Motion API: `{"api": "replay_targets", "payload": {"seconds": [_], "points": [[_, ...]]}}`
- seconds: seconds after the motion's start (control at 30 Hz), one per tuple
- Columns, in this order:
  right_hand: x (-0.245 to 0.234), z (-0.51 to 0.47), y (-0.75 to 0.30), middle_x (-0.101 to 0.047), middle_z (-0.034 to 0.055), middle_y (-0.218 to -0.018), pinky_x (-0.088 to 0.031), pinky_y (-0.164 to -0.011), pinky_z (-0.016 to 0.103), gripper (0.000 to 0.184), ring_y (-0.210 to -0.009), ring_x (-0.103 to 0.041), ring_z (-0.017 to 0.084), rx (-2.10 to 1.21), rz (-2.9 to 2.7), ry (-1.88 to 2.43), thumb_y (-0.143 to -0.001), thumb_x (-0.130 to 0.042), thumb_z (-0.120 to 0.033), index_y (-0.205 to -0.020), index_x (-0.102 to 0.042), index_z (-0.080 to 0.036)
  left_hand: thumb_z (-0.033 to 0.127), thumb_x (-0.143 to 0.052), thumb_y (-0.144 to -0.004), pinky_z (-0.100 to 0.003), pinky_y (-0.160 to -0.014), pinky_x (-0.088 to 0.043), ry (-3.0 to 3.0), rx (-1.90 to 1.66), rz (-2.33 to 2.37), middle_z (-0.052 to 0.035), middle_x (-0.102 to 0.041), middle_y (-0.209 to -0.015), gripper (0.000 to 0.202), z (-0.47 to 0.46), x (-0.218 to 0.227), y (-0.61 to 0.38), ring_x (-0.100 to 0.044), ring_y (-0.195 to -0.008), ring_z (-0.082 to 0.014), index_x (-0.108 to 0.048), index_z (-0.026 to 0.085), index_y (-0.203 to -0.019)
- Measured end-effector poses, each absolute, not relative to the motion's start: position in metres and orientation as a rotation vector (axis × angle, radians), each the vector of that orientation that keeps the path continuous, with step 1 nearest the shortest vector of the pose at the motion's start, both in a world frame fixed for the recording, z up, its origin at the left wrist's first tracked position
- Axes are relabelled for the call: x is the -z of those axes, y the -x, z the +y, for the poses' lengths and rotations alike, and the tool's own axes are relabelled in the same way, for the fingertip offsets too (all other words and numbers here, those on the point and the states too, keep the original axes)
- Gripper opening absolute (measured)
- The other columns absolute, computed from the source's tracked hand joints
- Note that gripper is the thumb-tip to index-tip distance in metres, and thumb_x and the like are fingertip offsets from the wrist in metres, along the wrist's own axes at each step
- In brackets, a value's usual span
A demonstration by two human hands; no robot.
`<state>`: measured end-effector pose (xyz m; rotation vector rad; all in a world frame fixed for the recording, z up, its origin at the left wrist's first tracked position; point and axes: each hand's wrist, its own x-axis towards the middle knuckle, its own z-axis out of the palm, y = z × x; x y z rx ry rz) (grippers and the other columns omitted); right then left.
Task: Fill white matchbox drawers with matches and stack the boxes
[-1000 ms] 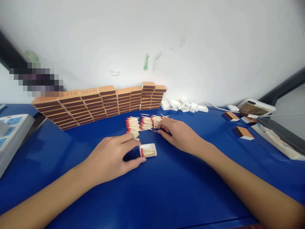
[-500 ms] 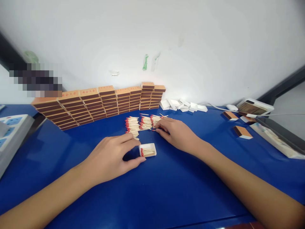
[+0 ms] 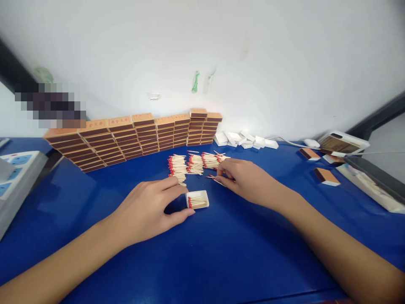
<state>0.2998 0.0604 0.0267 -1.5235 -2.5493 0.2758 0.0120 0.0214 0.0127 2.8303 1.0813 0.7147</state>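
- Spreading wide around the left end of a white tray, my left hand has its thumb at the front corner and its fingers at the back one; I can't tell from here whether they press the walls.
- Inside the tray, red-headed matches lie along its length, heads to the left.
- My right hand curls palm-down behind and to the right of the tray, thumb under the bent fingers; a few loose matches run toward those tips, and I can't tell whether any is pinched.
- Both forearms slant in from the near corners, low over the blue table.
- Just beyond my fingers sit three match piles: the left pile, the middle pile and the right pile, whose right end my right knuckles partly hide.
- Behind and left of these, stacked matchboxes wall off the back.
- Right of the stacks, white trays lie heaped against the wall.
- Farther right, near a cable, lies an orange-topped box.
- At far left sits a power strip.
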Motion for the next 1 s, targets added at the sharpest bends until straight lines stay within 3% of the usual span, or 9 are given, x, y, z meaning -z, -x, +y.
{"api": "replay_targets", "payload": {"seconds": [0.57, 1.0], "points": [[-0.031, 0.059, -0.312, -0.071, 0.0043, -0.086, -0.038, -0.065, 0.031, 0.014, -0.073, -0.060, 0.018, -0.306, -2.585, 1.522, -0.099, -0.061, -0.022, -0.086, -0.066, -0.022, 0.042, -0.071, -0.099, -0.028, -0.061, -0.053, -2.841, -0.731, 1.073, -0.0010, -0.074, -0.098, 0.026, 0.021, -0.012, -0.012, -0.070, -0.071, -0.0140, -0.075, 0.020, -0.113], [-0.026, 0.065, -0.317, -0.072, 0.0049, -0.089, -0.039, -0.067, 0.031, 0.018, -0.075, -0.060, 0.019, -0.340, -2.613, 1.526, -0.104, -0.056, -0.026, -0.088, -0.064, -0.022, 0.041, -0.073, -0.098, -0.028, -0.062, -0.054, -2.825, -0.722, 1.078, -0.0010, -0.074, -0.099, 0.025, 0.022, -0.013, -0.014, -0.071, -0.073, -0.0146, -0.076, 0.020, -0.112]]}}
